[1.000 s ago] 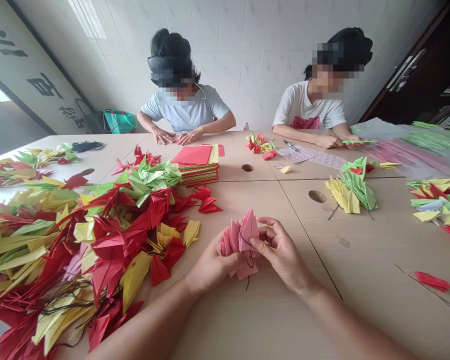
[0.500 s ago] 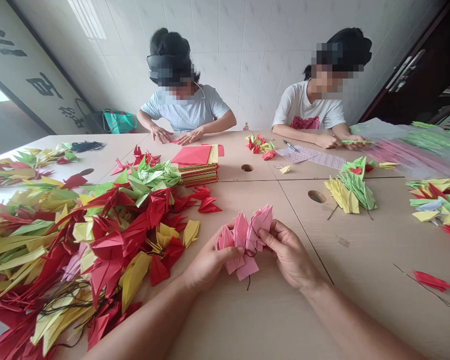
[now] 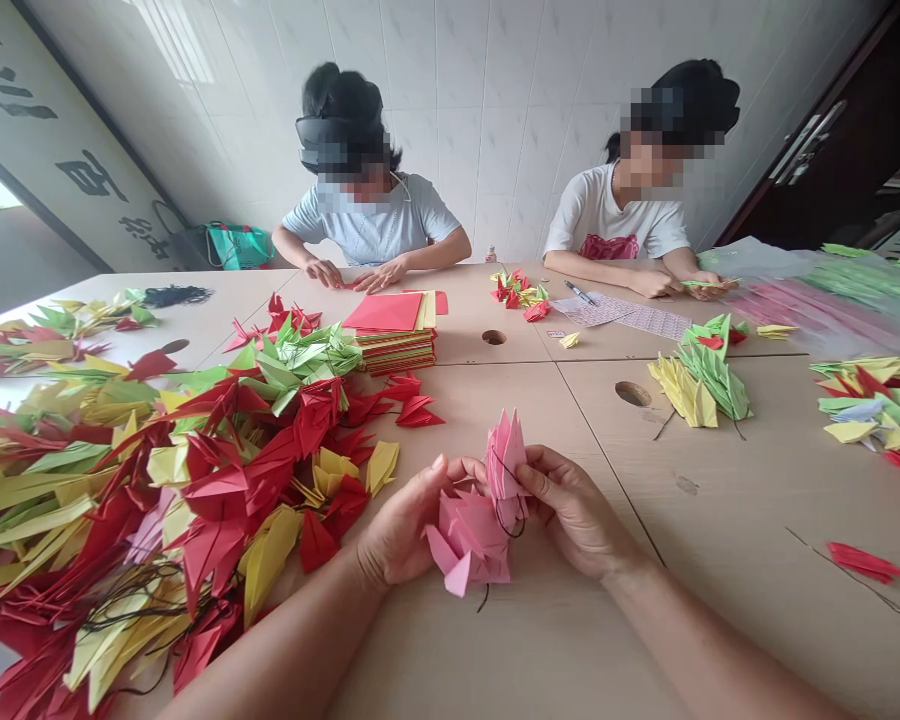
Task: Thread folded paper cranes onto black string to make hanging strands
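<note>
My right hand (image 3: 581, 510) pinches the upper part of a bunch of pink folded-paper cranes (image 3: 504, 465) between thumb and fingers. A black cord (image 3: 511, 522) loops around these and down to the lower pink cranes (image 3: 474, 540), which hang tilted above the table. My left hand (image 3: 412, 522) is cupped around the lower cranes from the left, thumb raised and fingers curled behind the paper. Its fingertips are partly hidden. Left of my forearm lies a large heap of red, yellow and green paper cranes (image 3: 232, 480) with dark cords among them.
Square coloured paper (image 3: 386, 312) is stacked beyond my hands. Bundled yellow and green cranes (image 3: 690, 390) lie to the right, near a table hole (image 3: 633, 394). A red crane bundle (image 3: 866, 562) lies near right. Two people (image 3: 375, 220) work across the table, one folding red paper.
My left thumb has lifted off the pink cranes, and the lower ones have dropped and spread. The upper bunch in my right hand has shifted slightly left. Across the table, the person's hands moved over red paper.
</note>
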`<state>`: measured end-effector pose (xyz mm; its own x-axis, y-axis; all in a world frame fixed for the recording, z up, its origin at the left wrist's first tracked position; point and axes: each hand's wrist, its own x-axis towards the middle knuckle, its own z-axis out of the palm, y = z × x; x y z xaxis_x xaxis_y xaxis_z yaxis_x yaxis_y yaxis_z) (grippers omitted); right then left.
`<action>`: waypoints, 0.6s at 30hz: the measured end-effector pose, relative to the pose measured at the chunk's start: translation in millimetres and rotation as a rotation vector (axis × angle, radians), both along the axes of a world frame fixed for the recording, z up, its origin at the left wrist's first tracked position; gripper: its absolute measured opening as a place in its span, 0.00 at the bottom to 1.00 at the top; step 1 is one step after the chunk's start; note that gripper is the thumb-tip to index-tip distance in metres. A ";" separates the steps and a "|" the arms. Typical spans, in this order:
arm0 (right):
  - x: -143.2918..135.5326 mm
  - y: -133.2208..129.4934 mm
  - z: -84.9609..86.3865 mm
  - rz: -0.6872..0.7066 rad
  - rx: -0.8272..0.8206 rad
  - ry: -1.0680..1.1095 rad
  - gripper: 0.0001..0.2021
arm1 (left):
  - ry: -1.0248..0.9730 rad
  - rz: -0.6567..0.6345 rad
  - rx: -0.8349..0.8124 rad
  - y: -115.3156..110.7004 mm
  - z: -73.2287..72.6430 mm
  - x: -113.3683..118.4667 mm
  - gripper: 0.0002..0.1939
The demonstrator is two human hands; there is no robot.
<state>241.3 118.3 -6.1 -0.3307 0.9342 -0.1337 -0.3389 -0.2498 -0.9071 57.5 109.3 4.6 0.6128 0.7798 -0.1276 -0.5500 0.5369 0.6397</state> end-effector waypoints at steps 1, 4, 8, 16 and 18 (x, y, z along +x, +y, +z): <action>-0.2 -0.2 -0.5 -0.006 0.011 -0.027 0.12 | 0.008 -0.001 -0.008 -0.2 -0.2 0.2 0.20; -1.2 -1.4 -2.9 -0.012 0.065 -0.114 0.13 | 0.074 -0.059 -0.032 -1.8 -2.0 1.0 0.24; -2.6 -2.9 -4.5 -0.007 0.098 -0.189 0.15 | 0.150 -0.107 -0.037 -3.6 -4.3 3.2 0.32; -6.1 -5.7 -0.1 -0.012 -0.006 -0.024 0.15 | 0.003 -0.212 -0.099 -4.2 -2.7 -0.2 0.34; -5.2 -4.7 0.6 -0.005 -0.038 0.053 0.14 | -0.054 -0.242 -0.090 -4.0 -2.8 -2.4 0.34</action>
